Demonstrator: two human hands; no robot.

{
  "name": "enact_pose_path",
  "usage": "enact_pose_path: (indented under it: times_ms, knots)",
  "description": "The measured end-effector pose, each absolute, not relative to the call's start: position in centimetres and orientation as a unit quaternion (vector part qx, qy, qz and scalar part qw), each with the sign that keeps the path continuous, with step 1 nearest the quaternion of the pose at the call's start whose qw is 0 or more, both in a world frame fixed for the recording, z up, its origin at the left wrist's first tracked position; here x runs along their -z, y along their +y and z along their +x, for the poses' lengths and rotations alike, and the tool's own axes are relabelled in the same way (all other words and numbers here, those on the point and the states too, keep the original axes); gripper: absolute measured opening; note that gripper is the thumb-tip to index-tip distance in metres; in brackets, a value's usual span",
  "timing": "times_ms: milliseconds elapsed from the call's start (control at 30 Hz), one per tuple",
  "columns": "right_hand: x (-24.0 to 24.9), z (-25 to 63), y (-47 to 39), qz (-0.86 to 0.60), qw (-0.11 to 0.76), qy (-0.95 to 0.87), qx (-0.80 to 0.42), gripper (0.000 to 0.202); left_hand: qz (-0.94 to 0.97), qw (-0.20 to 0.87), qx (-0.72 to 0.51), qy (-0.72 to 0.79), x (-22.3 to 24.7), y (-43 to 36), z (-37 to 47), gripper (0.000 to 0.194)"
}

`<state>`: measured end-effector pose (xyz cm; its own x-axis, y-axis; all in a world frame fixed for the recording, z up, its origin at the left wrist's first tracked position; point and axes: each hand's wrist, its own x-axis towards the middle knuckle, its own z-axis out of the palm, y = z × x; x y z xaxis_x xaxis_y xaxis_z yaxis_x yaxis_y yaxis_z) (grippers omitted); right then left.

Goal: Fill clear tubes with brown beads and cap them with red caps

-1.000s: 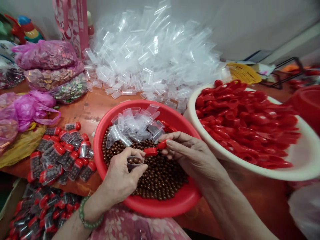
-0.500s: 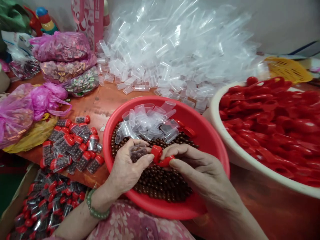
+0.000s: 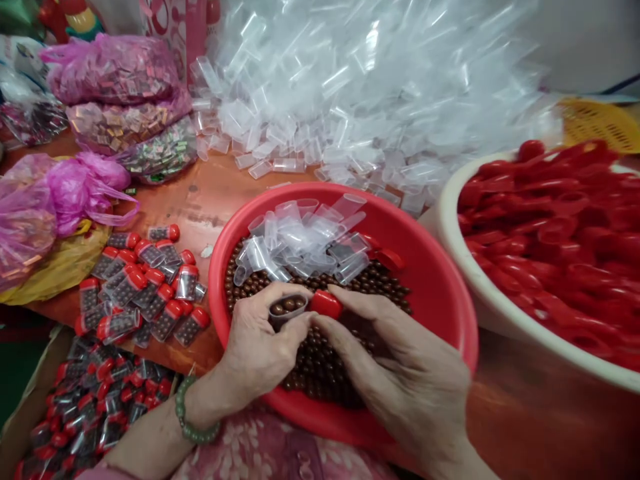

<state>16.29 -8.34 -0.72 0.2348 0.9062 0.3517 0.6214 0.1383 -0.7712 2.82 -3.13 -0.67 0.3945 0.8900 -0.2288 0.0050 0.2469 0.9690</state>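
My left hand [image 3: 260, 347] grips a small clear tube [image 3: 287, 308] filled with brown beads, held over the red basin [image 3: 440, 287]. My right hand [image 3: 400, 373] pinches a red cap [image 3: 326, 303] right beside the tube's open end, touching or nearly touching it. The basin holds a bed of brown beads [image 3: 320, 367] with several empty clear tubes [image 3: 305, 243] lying on top at its far side.
A large heap of empty clear tubes [image 3: 360, 93] fills the back. A white bowl [image 3: 480, 313] of red caps [image 3: 560, 227] stands at the right. Filled, capped tubes [image 3: 150, 280] lie on the table at the left, more in a box [image 3: 85, 413] below. Pink bags [image 3: 115, 87] sit far left.
The red cap has come closer to the tube's mouth between my hands. The camera has shifted, so the basin and hands sit more to the right in the picture.
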Motion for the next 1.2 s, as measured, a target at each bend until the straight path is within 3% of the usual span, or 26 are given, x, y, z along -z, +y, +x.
enact_pose_path:
  times_ms: [367, 600, 1200]
  knots:
    - [-0.4, 19.0, -6.7, -0.618, 0.515, -0.56, -0.199, 0.029, 0.44, 0.756, -0.308, 0.374, 1.0, -2.7, 2.7, 0.026]
    - [-2.0, 18.1, -5.8, -0.512, 0.421, -0.721, -0.202, 0.031, 0.396, 0.81, -0.297, 0.313, 0.8, -2.6, 2.9, 0.013]
    - [-0.3, 17.7, -6.2, -0.501, 0.418, -0.728, -0.209, 0.014, 0.431, 0.824, -0.236, 0.283, 1.6, -2.5, 2.7, 0.037]
